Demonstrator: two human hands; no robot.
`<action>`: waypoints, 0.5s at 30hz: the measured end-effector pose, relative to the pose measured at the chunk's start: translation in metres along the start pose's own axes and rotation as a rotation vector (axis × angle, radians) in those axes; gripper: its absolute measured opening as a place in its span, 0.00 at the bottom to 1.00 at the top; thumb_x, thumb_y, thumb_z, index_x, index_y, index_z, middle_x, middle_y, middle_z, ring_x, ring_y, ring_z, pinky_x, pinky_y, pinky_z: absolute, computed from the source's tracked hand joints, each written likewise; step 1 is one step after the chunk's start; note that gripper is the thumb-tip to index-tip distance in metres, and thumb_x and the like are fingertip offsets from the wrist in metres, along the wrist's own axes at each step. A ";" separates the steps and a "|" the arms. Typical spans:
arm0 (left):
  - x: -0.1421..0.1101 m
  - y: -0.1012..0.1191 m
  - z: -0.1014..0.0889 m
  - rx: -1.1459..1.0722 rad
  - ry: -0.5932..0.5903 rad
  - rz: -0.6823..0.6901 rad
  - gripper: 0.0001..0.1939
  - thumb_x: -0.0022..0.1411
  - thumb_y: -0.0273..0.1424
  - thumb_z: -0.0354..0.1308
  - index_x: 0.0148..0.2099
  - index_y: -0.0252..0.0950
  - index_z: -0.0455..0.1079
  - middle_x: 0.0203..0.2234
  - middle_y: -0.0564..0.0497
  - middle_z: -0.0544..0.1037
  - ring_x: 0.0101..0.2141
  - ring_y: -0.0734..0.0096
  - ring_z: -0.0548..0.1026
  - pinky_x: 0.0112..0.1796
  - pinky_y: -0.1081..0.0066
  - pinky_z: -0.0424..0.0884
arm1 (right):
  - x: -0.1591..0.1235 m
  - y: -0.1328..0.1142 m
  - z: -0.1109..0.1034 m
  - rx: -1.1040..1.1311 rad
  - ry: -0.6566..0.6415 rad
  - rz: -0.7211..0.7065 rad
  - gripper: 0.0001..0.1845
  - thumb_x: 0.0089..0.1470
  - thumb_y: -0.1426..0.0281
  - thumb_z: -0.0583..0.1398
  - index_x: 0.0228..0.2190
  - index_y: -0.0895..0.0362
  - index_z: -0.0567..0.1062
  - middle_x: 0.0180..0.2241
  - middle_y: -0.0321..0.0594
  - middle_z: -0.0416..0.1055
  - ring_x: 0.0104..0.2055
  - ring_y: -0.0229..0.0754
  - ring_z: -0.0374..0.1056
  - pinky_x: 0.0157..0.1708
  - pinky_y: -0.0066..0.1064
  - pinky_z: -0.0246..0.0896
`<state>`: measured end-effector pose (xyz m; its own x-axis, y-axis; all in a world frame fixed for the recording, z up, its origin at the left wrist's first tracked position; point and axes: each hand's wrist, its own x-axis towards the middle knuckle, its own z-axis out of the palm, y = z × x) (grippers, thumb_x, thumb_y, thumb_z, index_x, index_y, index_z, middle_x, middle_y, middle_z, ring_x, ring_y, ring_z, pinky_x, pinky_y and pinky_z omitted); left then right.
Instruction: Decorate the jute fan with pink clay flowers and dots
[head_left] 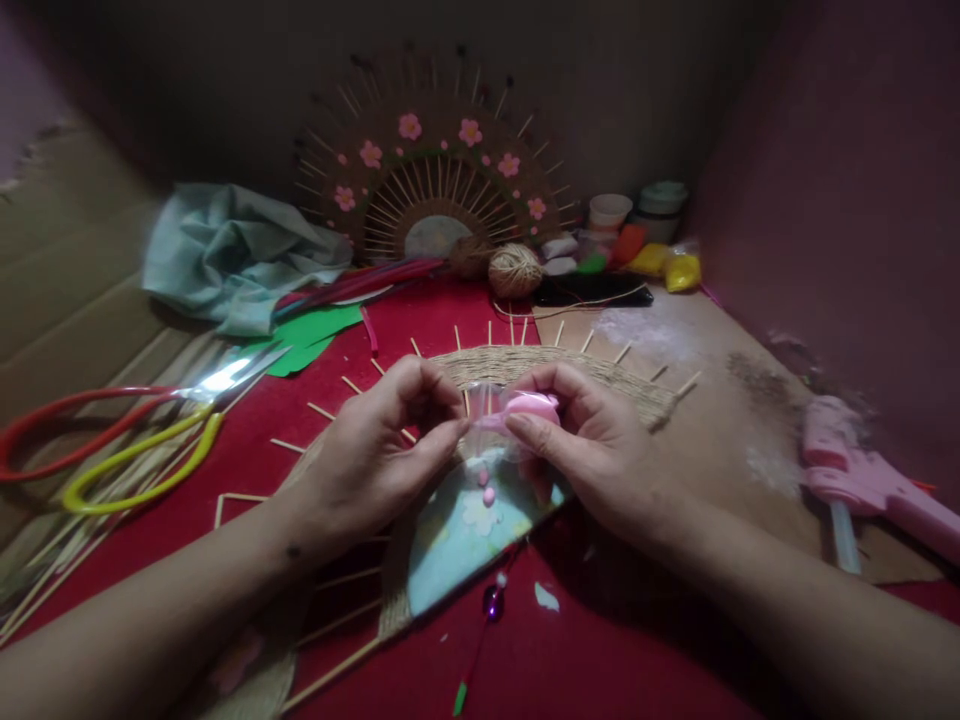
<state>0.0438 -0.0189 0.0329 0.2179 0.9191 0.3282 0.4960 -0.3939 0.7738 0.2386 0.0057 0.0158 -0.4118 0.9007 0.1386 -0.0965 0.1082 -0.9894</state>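
Between my two hands is a small clear plastic bag with pink clay [531, 405] in it. My right hand [581, 425] grips the bag around the clay, thumb on the near side. The fingertips of my left hand [390, 430] pinch the bag's other end. Beneath them lies a half-round fan of sticks woven with twine [525, 360], its pale blue centre panel [450, 560] showing a white flower. Two small pink balls [487, 494] rest on that panel. A purple bead on a cord [493, 603] hangs from the fan's straight edge.
Scissors with red and yellow handles [142, 450] lie at the left over loose sticks. A pink glue gun [862, 480] is at the right. Behind stand a flowered fan [420, 150], a twine ball [515, 270], bags of coloured clay [681, 270] and a crumpled cloth [240, 245].
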 end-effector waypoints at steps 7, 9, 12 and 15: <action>-0.001 0.004 -0.004 0.220 -0.021 0.199 0.09 0.60 0.23 0.57 0.43 0.39 0.69 0.34 0.54 0.73 0.35 0.79 0.71 0.36 0.78 0.67 | 0.001 0.001 0.001 0.074 0.021 0.034 0.06 0.54 0.67 0.61 0.33 0.53 0.68 0.20 0.27 0.65 0.16 0.29 0.60 0.14 0.21 0.56; 0.000 0.005 -0.004 0.287 -0.029 0.283 0.10 0.60 0.22 0.57 0.43 0.38 0.69 0.35 0.54 0.72 0.34 0.80 0.71 0.34 0.80 0.67 | 0.001 0.001 0.001 0.097 0.017 0.048 0.06 0.54 0.67 0.61 0.33 0.53 0.68 0.19 0.27 0.65 0.16 0.30 0.60 0.13 0.21 0.56; -0.001 0.002 -0.003 0.429 0.009 0.373 0.13 0.60 0.22 0.57 0.47 0.38 0.70 0.37 0.52 0.72 0.34 0.80 0.71 0.32 0.80 0.67 | 0.001 0.001 0.001 0.134 0.002 0.073 0.06 0.54 0.67 0.61 0.33 0.53 0.67 0.17 0.27 0.65 0.15 0.30 0.60 0.13 0.21 0.57; -0.002 -0.001 -0.003 0.495 0.027 0.394 0.15 0.61 0.24 0.57 0.50 0.39 0.69 0.37 0.51 0.73 0.36 0.76 0.73 0.34 0.78 0.69 | 0.001 -0.001 0.001 0.177 -0.019 0.109 0.07 0.54 0.67 0.61 0.33 0.53 0.66 0.16 0.27 0.65 0.14 0.30 0.60 0.12 0.21 0.57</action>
<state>0.0407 -0.0206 0.0329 0.4452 0.7017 0.5563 0.7143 -0.6529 0.2520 0.2369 0.0061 0.0174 -0.4451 0.8948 0.0339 -0.2073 -0.0661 -0.9761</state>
